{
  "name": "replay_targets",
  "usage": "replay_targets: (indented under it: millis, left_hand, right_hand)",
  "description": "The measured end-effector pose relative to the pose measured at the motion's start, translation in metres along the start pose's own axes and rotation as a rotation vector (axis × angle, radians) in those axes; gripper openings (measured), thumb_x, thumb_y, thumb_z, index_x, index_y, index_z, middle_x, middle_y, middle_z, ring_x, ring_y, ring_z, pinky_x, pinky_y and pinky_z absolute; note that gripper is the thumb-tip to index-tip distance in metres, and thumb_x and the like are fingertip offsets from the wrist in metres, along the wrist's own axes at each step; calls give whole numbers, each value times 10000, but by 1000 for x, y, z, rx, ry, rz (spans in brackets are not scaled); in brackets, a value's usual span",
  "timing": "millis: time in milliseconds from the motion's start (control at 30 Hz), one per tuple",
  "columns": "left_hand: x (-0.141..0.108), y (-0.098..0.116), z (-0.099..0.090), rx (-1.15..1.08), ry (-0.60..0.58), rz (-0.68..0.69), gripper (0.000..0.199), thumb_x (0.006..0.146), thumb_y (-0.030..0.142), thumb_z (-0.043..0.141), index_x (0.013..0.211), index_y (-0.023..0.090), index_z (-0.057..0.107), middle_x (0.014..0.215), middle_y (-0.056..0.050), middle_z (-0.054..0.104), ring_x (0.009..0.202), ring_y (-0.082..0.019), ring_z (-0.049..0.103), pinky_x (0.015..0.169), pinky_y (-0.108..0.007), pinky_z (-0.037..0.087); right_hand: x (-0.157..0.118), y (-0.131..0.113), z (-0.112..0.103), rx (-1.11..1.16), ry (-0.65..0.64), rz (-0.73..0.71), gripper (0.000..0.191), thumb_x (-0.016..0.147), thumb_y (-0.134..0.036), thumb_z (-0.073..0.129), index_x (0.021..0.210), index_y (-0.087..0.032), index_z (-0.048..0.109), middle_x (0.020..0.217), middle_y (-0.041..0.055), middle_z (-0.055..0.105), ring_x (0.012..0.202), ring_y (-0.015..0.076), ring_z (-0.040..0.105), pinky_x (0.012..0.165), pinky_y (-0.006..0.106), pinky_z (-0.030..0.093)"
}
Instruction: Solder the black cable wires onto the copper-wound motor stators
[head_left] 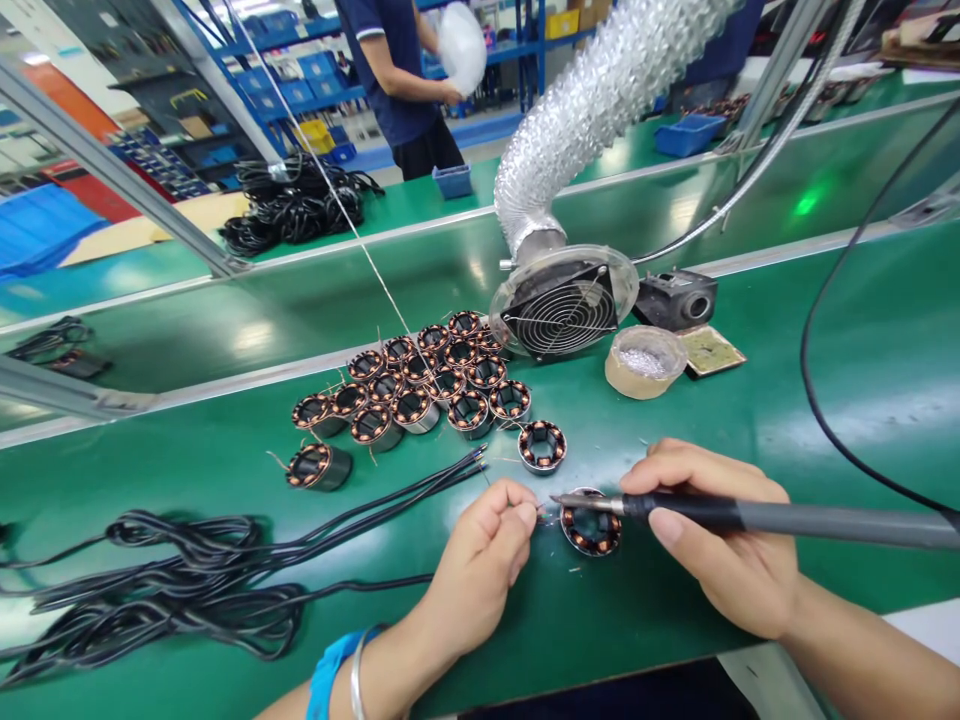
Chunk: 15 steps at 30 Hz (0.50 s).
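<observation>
My right hand is closed around the dark handle of a soldering iron. The iron's tip points left, close to the fingertips of my left hand, and its shaft crosses above a copper-wound motor stator. Between thumb and forefinger, my left hand pinches a thin wire beside that stator. A black cable runs in under the left hand, where its end is hidden. Another stator sits just behind, apart from both hands.
Several more stators stand grouped behind, with coiled black cables at left. A fan-fronted extraction hose, a round tub, a sponge tray and a black holder line the back. A person stands beyond, holding a plastic bag.
</observation>
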<state>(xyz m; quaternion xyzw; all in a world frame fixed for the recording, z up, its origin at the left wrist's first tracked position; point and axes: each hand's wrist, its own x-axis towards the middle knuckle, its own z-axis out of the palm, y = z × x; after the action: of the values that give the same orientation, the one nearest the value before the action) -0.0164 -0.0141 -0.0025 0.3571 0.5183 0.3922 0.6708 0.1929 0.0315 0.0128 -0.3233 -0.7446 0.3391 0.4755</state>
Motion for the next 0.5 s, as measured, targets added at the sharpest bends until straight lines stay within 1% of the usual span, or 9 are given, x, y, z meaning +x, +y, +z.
replay_targets:
  millis: [233, 367, 500]
  left_hand:
    - [1, 0, 2, 6, -3, 2, 378, 849, 552, 591, 841, 192, 473, 471, 126, 262, 424, -69, 185, 403, -188, 144]
    - [1, 0, 2, 7, -17, -2, 381, 854, 556, 581, 844, 192, 470, 484, 125, 251, 431, -69, 187, 400, -187, 136]
    - [0, -1, 2, 6, -18, -5, 381, 854, 558, 580, 840, 193, 472, 485, 125, 239, 432, -71, 183, 400, -190, 132]
  right_hand:
    - [5, -8, 3, 5, -27, -67, 148, 808, -152, 529, 915, -174, 628, 686, 7, 606, 546, 112, 501, 498, 251, 395]
    - [6, -15, 7, -8, -17, -156, 206, 770, -116, 507, 918, -165, 641, 671, 26, 619, 536, 127, 513, 494, 264, 405]
    - [3, -16, 11, -33, -17, -242, 241, 752, -110, 499, 931, -149, 655, 647, 38, 599, 533, 140, 512, 510, 285, 395]
